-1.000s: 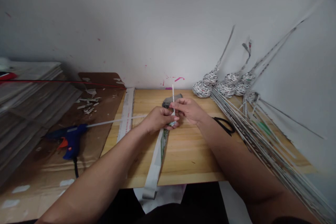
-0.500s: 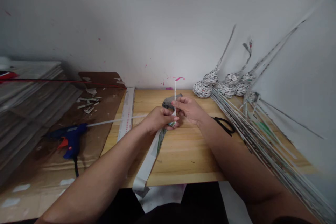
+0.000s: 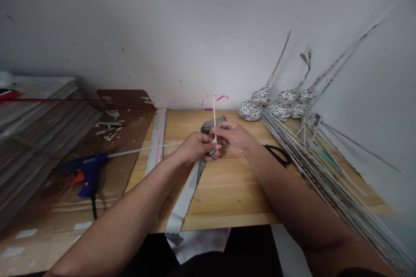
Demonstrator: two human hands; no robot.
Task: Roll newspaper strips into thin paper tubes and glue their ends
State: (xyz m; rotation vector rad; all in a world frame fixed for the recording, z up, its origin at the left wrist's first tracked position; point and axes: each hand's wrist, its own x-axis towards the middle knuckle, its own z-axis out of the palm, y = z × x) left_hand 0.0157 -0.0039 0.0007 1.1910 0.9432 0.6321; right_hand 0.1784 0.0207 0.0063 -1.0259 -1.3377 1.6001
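Note:
Between my hands a long paper strip (image 3: 186,201) narrows into a thin rolled tube (image 3: 214,110) that points up toward the wall. My left hand (image 3: 199,146) pinches the strip where it turns into the roll. Just above it, my right hand (image 3: 232,134) grips the thin tube between thumb and fingers. The strip's free end runs down toward me and hangs over the table's front edge, curled at its tip. Behind my hands lies a crumpled grey cloth-like piece (image 3: 208,126), partly hidden by them.
Left on cardboard (image 3: 117,186) lies a blue glue gun (image 3: 91,173) with a glue stick. A stack of paper (image 3: 42,91) stands farther left. Flat strips (image 3: 157,140) lie on the wooden table (image 3: 234,199). At right are black scissors handles (image 3: 279,155), paper tubes (image 3: 312,169) and woven gourd shapes (image 3: 250,109).
The rolled tube's top has tilted slightly left, and my right hand has shifted a little left and down with it. The strip's hanging end has moved slightly.

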